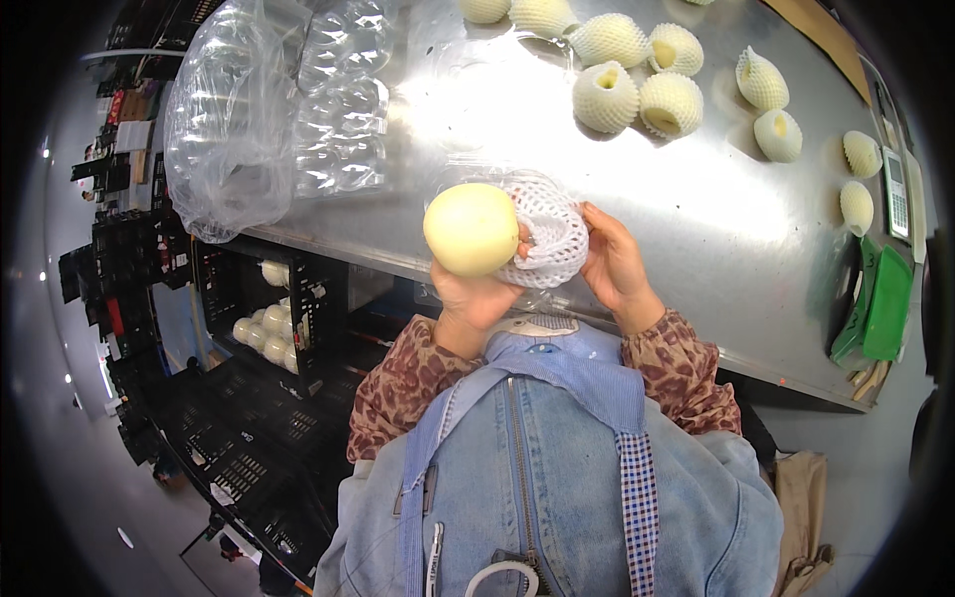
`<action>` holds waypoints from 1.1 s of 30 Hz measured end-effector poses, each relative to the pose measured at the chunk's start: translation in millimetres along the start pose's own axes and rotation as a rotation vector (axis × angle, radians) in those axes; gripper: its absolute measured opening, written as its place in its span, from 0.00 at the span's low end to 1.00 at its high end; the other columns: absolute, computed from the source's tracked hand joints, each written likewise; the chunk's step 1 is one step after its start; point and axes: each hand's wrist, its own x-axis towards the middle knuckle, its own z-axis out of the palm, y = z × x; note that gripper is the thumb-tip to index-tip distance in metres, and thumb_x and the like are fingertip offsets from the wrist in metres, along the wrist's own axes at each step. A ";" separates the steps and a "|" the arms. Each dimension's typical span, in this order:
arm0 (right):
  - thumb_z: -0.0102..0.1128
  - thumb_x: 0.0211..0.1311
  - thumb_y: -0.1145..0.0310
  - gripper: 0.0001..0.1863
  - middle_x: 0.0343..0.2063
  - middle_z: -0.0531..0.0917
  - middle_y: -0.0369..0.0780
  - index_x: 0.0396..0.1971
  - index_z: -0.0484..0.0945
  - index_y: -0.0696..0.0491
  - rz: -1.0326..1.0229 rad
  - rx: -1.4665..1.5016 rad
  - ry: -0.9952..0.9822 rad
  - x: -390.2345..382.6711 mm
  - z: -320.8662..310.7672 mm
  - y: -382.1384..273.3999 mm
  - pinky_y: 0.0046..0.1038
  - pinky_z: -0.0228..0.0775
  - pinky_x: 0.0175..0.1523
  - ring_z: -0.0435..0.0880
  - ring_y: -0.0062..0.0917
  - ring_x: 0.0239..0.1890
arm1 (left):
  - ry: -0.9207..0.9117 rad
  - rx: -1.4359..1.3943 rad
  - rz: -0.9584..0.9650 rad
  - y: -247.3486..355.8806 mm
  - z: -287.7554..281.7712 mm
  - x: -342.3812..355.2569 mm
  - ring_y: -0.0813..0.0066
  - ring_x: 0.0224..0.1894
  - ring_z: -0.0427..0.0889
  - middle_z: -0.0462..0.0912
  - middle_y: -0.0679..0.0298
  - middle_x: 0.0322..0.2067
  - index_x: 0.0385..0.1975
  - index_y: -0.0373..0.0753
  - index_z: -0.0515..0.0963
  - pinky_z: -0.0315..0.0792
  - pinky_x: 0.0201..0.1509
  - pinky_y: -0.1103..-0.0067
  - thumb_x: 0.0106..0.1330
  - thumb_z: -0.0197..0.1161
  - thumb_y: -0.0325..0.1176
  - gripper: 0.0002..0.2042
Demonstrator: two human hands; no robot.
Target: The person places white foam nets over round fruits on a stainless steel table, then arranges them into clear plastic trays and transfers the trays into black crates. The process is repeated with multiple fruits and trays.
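A: What do you hold now?

B: Your left hand holds a round, smooth, pale yellow fruit from below, the fingers closed around it, above the near edge of the shiny metal table. Your right hand grips a white foam net sleeve, soft and with open mesh; its mouth touches the fruit.

A: And what is around you?

B: Far on the table lie more fruits already in such ribbed sleeves. At the left is a bag of clear plastic trays. Under the table, a black crate keeps bare fruits.
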 end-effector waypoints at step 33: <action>0.84 0.30 0.66 0.56 0.60 0.66 0.51 0.64 0.59 0.55 -0.865 -1.307 -0.476 -0.2 17.2 8.1 0.40 0.62 0.66 0.67 0.45 0.63 | 0.249 0.737 -0.172 5.8 20.9 -23.1 0.70 0.58 0.73 0.71 0.56 0.58 0.65 0.35 0.59 0.71 0.61 0.72 0.71 0.58 0.41 0.28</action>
